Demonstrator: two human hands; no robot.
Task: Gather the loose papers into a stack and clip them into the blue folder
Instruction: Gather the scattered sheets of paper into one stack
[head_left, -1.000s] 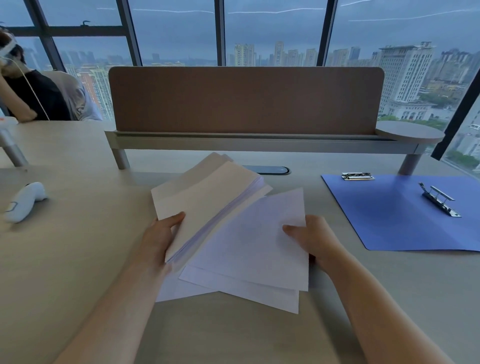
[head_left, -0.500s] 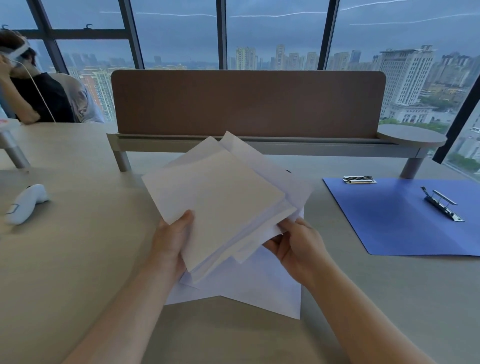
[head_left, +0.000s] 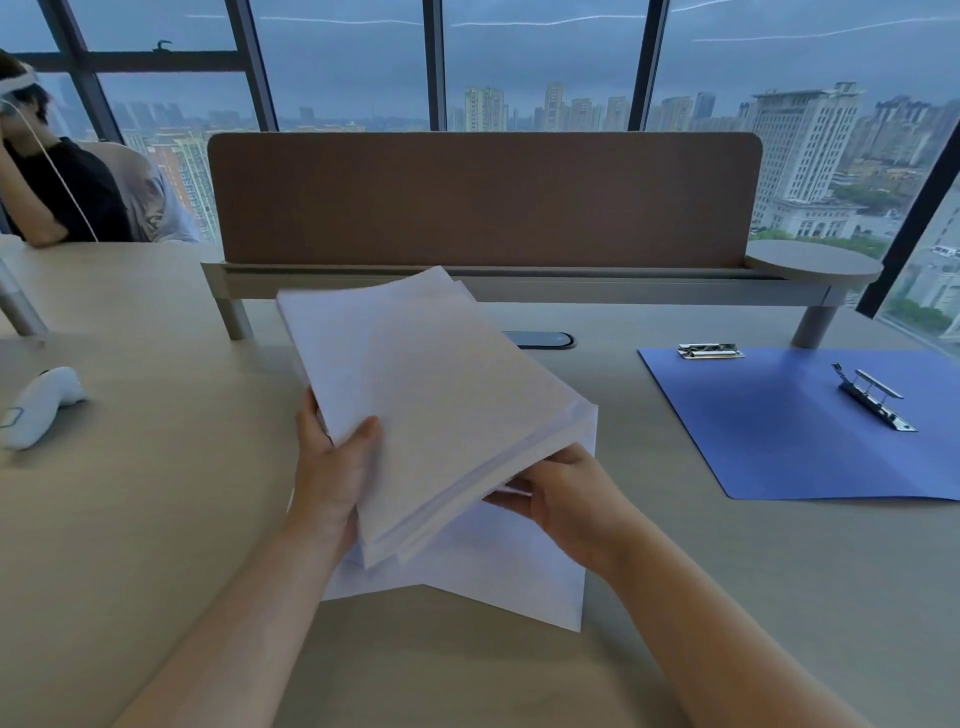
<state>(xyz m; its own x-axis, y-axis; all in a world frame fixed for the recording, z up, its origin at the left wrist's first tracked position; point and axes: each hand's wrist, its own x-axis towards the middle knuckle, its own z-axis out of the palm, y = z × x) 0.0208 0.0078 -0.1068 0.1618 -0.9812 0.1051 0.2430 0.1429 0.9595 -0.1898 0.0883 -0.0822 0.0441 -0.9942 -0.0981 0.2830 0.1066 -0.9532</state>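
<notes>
A thick stack of white papers (head_left: 431, 395) is held tilted above the desk, its far end raised. My left hand (head_left: 332, 467) grips its near left corner, thumb on top. My right hand (head_left: 561, 499) holds the stack's right edge from below, fingers curled under it. A few loose white sheets (head_left: 509, 566) lie flat on the desk beneath the stack. The blue folder (head_left: 789, 431) lies open at the right, with a metal clip (head_left: 872, 397) along its middle and a second metal clip (head_left: 709, 351) at its far left edge.
A brown divider panel (head_left: 483, 200) on a grey rail crosses the desk's far side. A white controller (head_left: 39, 405) lies at the left. A person sits at the far left (head_left: 57, 182). A cable port (head_left: 540, 339) is set in the desk behind the papers.
My hands have pulled the fanned sheets into one squarer stack and raised it. My right hand moved from the loose sheets to the stack's right edge.
</notes>
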